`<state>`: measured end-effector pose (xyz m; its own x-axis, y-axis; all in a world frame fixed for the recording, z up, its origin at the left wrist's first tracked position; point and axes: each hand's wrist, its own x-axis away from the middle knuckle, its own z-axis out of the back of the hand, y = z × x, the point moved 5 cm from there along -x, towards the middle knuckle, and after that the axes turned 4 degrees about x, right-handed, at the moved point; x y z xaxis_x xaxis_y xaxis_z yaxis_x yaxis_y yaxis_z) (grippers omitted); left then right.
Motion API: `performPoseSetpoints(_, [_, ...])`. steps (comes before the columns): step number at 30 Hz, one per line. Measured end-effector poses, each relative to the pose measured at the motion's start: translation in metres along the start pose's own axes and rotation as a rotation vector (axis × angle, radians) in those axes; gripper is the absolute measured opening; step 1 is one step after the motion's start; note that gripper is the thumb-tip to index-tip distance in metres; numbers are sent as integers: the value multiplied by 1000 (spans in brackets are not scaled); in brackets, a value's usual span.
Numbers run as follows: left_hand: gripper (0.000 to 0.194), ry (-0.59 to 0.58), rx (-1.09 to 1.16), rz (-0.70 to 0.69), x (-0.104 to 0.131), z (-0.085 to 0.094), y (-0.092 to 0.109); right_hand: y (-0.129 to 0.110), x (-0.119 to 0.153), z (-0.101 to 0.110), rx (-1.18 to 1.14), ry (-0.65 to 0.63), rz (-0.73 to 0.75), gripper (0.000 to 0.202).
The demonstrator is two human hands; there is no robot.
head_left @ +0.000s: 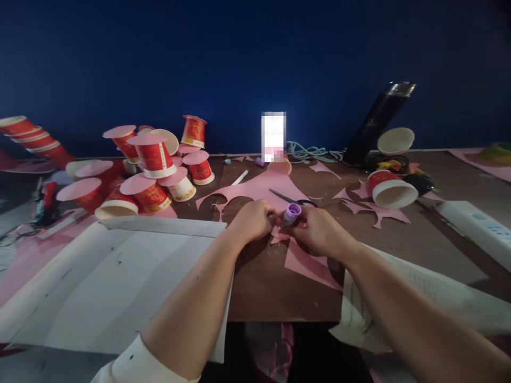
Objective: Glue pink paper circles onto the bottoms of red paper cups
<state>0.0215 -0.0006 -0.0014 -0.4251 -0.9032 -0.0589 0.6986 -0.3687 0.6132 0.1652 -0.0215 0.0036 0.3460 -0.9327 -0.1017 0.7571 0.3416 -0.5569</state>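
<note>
Above the brown table, my right hand is wrapped round a purple glue stick, whose round end faces up. Close on its left, my left hand has its fingers curled together near the glue stick; what they pinch is too small to make out. Bits of pink paper show under and between the hands. Just beyond lie dark scissors on a cut sheet of pink paper. Another pink piece lies nearer the table's front edge.
Red paper cups with pink discs are piled at the left, behind a large white sheet. On the right are a tipped cup, pink scraps, a white power strip and a black cylinder.
</note>
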Motion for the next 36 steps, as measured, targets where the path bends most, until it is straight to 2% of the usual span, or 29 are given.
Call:
performPoseSetpoints(6, [24,4,2,38,0,1,0,1,2,5,55,35,-34,12])
performPoseSetpoints(9, [24,-5,-17,72,1,2,0,4,2,14,-174,86,-107,22])
performPoseSetpoints(13, [22,-9,-69,53,3,4,4,15,0,28,-620,259,-158,31])
performPoseSetpoints(17, [25,-16,-62,87,5,6,7,28,-3,26,-747,351,-213,31])
performPoseSetpoints(21, [43,-20,-5,73,4,7,8,33,-6,23,-857,372,-239,32])
performPoseSetpoints(25, [47,130,26,68,1,14,3,34,-5,26,-959,412,-315,31])
performPoseSetpoints(30, [30,308,72,185,-1,22,-9,34,-5,23,-1064,366,-387,30])
performPoseSetpoints(33, [26,378,96,197,0,23,-13,33,-8,19,-1045,372,-344,33])
performPoseSetpoints(36, [28,422,94,194,-1,24,-15,32,-11,18,-932,411,-278,36])
